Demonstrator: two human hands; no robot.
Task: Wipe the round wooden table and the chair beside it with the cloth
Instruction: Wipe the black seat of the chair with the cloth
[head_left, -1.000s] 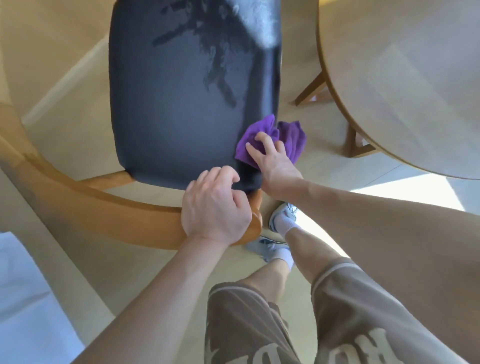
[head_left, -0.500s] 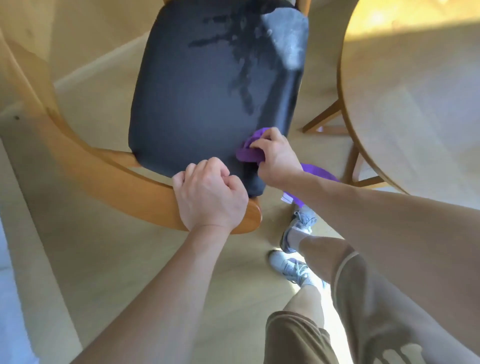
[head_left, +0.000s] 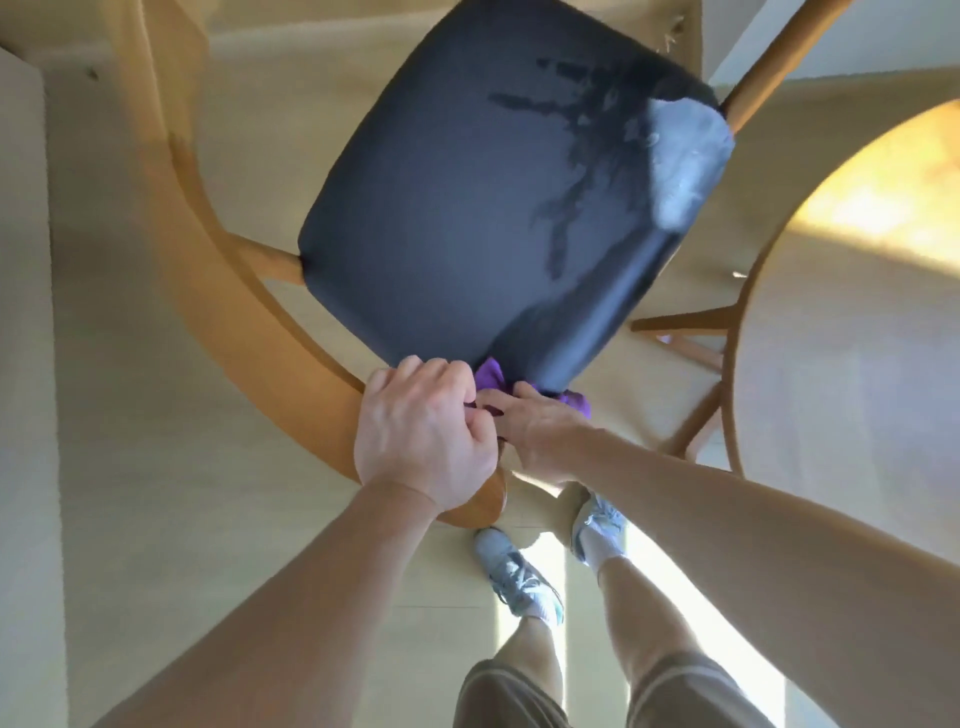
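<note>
1. I saw the left hand clamped over the curved wooden backrest of the chair, near the rail's rounded end. Its fingers were curled tight and pressed together, wrapped round the wood, with the knuckles facing the camera.
2. I saw the right hand just beside the left one, touching it at the thumb side. Its fingers were curled round a bunched purple cloth; most of the fingertips were hidden behind the left hand and under the seat edge, so I could not tell how far they were spread.
3. The cloth sat directly ahead of the right fingers, pressed against the near corner of the dark seat. One fold showed above the fingers, and a second fold showed to their right, below the seat corner.
4. The seat lay beyond both sets of fingers, tilted in the view. Dark wet streaks marked its far half, well apart from the fingers.
5. The round table stood to the right of the right fingers, apart from the chair, with sunlight on its far edge.
6. Two pale shoes stood on the floor below the hands.
</note>
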